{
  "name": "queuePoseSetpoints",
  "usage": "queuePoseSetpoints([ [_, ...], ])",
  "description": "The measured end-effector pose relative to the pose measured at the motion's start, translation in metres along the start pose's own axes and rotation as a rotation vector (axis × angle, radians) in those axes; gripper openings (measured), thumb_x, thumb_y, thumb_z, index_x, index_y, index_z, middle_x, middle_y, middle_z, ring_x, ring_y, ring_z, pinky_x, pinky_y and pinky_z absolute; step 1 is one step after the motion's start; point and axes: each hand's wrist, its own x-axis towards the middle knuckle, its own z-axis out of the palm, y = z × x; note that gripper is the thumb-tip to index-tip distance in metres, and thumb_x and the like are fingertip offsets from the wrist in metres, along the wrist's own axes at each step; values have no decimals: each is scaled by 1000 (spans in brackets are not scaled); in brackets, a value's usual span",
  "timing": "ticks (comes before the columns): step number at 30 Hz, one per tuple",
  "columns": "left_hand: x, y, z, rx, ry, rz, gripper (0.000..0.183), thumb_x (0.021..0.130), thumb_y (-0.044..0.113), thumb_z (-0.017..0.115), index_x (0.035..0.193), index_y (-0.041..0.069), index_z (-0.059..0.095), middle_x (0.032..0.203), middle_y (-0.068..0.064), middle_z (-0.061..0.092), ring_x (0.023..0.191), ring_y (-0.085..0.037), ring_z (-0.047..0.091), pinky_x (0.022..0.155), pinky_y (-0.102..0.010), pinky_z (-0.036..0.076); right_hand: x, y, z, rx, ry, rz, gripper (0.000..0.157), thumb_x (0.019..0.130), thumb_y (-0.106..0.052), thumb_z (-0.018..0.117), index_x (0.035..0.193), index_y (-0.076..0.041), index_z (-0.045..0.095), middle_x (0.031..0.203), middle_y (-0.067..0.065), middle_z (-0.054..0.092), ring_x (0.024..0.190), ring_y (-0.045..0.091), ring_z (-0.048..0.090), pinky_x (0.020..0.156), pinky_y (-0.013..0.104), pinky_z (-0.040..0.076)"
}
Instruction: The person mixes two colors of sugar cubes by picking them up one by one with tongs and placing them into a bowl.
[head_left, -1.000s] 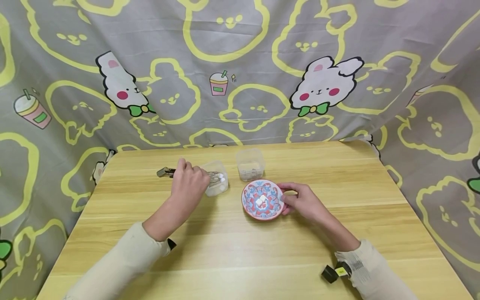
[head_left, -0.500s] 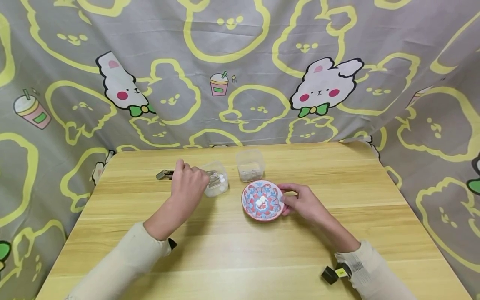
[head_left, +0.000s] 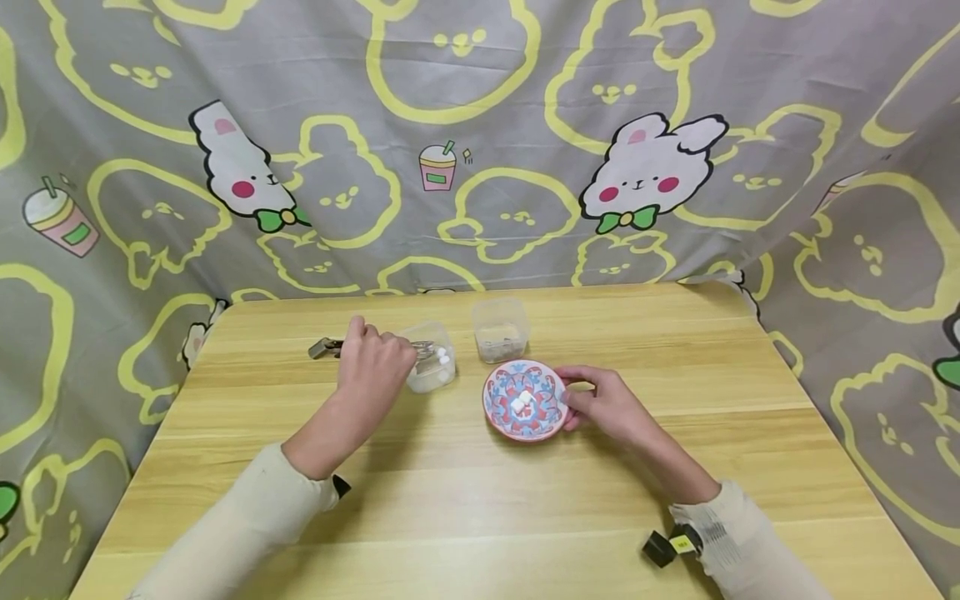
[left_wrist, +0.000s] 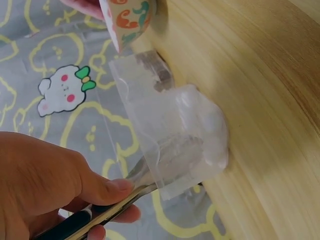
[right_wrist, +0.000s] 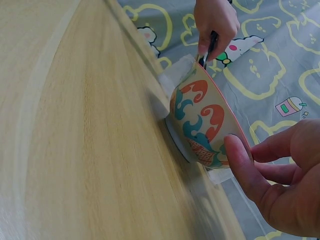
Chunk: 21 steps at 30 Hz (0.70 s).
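My left hand grips a pair of metal tongs with dark handle panels, at the left of the table. The tips of the tongs reach into a clear plastic box that holds several white pieces. My right hand pinches the rim of a red, blue and white patterned bowl, thumb on its outer wall and fingers over the edge. Inside the bowl lie a few small white cubes. In the right wrist view the bowl stands with its foot on the table.
Behind the bowl is a second clear plastic box with small dark pieces at its bottom. The wooden table ends at a grey patterned curtain at the back and sides. A black wrist device sits at my right sleeve.
My left hand and the tongs have shifted very slightly to the left, the tips still within the box. The right hand and the bowl have stayed in place.
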Motion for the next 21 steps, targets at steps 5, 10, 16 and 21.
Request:
queuePoseSetpoints([
  [5,0,2,-1,20,-4,-14,43,83,-16,57,56,12,42,52,1,35,55,-16,32,69,-36,32,0,1,0,18,5,14,46,102,-3,58,146,4,52,145,28,55,72,20,73,69,35,64],
  [10,1,5,-4,1,-89,-14,45,86,-14,61,55,12,40,53,0,34,56,-17,30,71,-37,32,1,1,1,37,3,22,46,102,-2,57,147,5,51,145,29,55,72,20,74,70,34,64],
  [16,1,5,-4,-5,-135,1,47,83,-16,59,54,15,39,52,1,32,55,-17,31,71,-37,32,2,1,1,39,-5,4,46,101,0,57,146,8,50,142,31,56,71,18,73,69,34,64],
  [21,1,3,-1,-36,-101,13,44,82,-17,60,55,14,42,51,1,35,53,-17,38,71,-37,33,2,1,0,30,-6,-3,47,101,-1,57,146,8,50,142,32,56,71,18,72,69,34,64],
])
